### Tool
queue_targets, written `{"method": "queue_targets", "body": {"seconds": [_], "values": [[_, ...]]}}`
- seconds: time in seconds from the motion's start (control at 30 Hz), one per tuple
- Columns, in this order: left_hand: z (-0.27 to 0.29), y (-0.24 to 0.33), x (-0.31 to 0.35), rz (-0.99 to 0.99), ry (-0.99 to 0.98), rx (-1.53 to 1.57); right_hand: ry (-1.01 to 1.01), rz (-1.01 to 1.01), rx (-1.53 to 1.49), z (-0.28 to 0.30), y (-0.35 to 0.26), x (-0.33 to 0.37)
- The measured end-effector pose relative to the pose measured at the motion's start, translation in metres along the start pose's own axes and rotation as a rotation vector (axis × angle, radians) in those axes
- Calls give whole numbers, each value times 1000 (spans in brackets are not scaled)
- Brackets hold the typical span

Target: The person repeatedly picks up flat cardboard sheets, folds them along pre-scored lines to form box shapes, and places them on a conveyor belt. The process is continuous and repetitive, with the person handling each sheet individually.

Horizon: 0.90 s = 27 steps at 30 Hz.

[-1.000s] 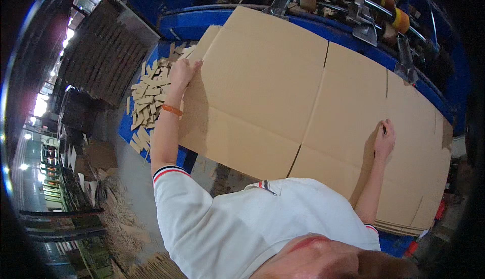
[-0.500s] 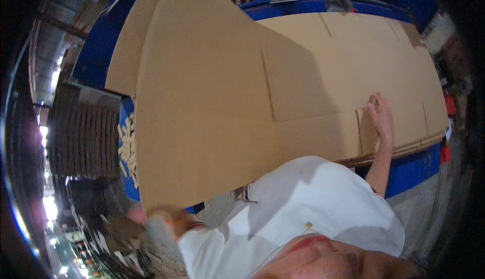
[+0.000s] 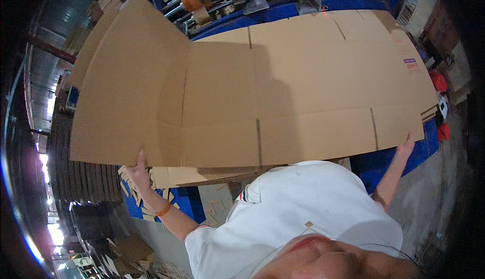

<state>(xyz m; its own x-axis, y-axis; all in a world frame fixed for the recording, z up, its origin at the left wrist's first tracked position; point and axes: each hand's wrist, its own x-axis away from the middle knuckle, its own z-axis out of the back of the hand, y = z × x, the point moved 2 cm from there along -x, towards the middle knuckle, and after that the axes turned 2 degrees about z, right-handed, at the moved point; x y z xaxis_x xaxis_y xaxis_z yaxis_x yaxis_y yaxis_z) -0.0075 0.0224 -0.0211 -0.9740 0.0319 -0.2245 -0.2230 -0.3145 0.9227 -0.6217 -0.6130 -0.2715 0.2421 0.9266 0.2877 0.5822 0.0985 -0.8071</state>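
A wide brown cardboard box blank (image 3: 328,82), creased and slotted along its long edges, spans the space before me. Its left panel bends upward along a crease. My left hand (image 3: 138,174) grips the near edge of that panel, the thumb lying on top and the other fingers mostly hidden beneath. At the near right corner, my right hand (image 3: 405,145) pinches the edge, thumb uppermost. More cardboard sheets (image 3: 172,177) show below the blank's near edge, over a blue table (image 3: 364,168).
Beyond the blank stands a blue machine (image 3: 283,9) with metal rods and orange rollers. Small cardboard strips (image 3: 146,212) litter the table's left end. A tall stack of cardboard (image 3: 83,180) rises at the left. Red objects (image 3: 443,131) are at the right.
The blank has shifted left and its raised panel has swung lower and outward. My right hand has gone from the sheet's surface to its near right corner. My left hand, blurred before, is now steady.
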Motion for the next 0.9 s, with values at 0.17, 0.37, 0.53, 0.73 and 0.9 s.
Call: {"method": "queue_targets", "body": {"seconds": [0.17, 0.37, 0.53, 0.73, 0.9], "values": [[-3, -70, 5, -36, 56, -148, -50, 336, -23, -118, 11, 151], [-78, -52, 39, 75, -44, -99, -378, 947, 635, -211, 21, 192], [-162, -14, 77, -581, -272, -169, -873, 1376, 713, -252, 49, 177], [-213, -54, 104, -818, -686, -701, -1318, 1390, 1145, -248, 86, 235], [-219, -54, 108, -792, -711, -738, -1493, 1450, 1317, -243, 101, 237]]}}
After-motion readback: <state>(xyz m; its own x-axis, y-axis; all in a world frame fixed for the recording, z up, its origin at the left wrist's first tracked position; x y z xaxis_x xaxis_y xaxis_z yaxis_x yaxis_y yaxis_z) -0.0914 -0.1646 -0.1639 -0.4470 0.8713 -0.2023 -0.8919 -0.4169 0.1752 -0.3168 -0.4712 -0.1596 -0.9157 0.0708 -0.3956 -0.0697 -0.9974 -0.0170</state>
